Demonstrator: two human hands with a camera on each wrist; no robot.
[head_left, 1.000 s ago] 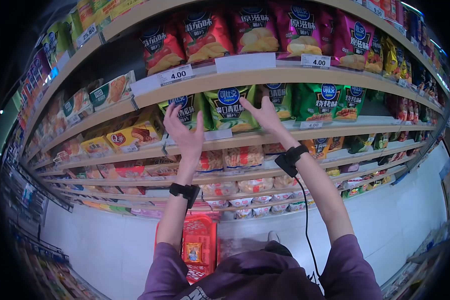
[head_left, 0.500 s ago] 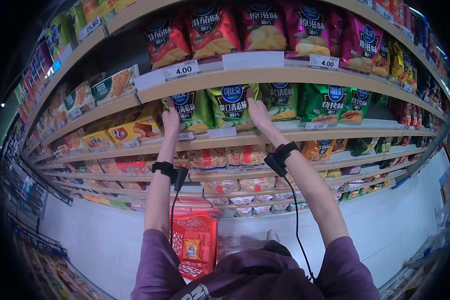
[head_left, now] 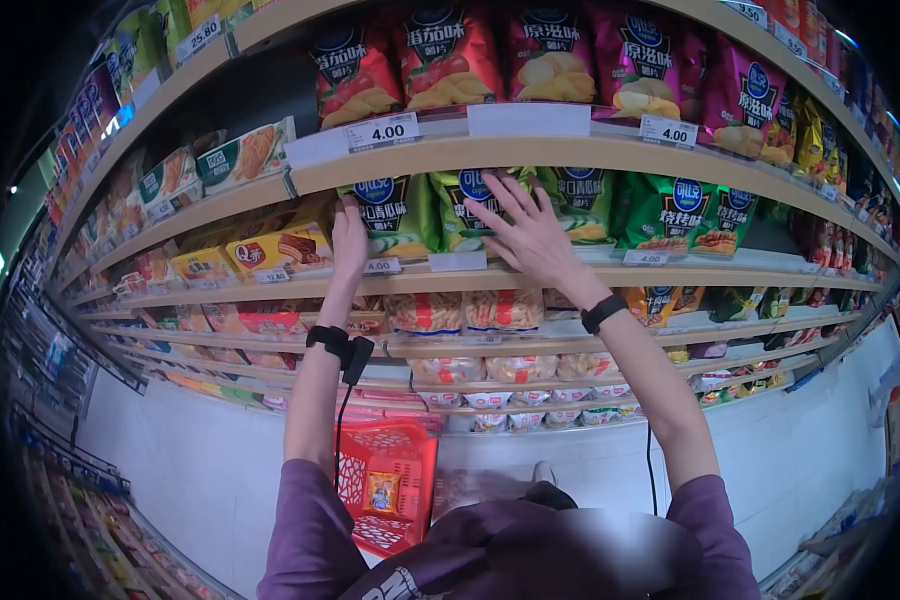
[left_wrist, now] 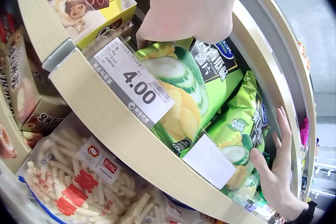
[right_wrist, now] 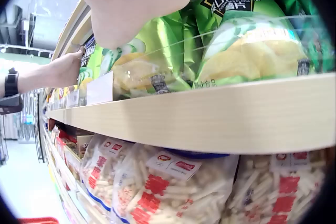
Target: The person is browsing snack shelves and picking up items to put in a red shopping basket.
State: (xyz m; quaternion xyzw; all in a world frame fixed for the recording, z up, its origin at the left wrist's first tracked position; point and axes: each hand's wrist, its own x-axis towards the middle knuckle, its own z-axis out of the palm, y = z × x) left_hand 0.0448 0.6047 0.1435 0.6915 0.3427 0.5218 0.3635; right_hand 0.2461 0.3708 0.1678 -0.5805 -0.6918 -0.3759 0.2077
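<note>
In the head view, my left hand (head_left: 348, 245) touches the left edge of the left green chip bag (head_left: 395, 220), its fingers extended upward. My right hand (head_left: 538, 238) is spread over the front of the neighbouring green chip bag (head_left: 454, 222); it covers part of the label. The left wrist view has the left bag (left_wrist: 184, 87) upright behind a 4.00 price tag (left_wrist: 131, 83), and my right hand (left_wrist: 275, 176) with thumb and fingers apart. From the right wrist, my left hand (right_wrist: 65, 70) shows at the row's far end, its fingertips partly hidden by the bag.
A third green bag (head_left: 582, 205) and darker green bags (head_left: 660, 215) stand to the right. Yellow boxes (head_left: 282, 245) are on the left. Red and pink bags fill the shelf above; clear snack bags (head_left: 425, 312) lie below. A red basket (head_left: 407, 465) holding a small orange packet (head_left: 381, 492) is on the floor.
My right hand has come off the middle bag's right edge, where its thumb lay in front, and its fingers are now spread across the front. My left hand remains beside the left bag.
</note>
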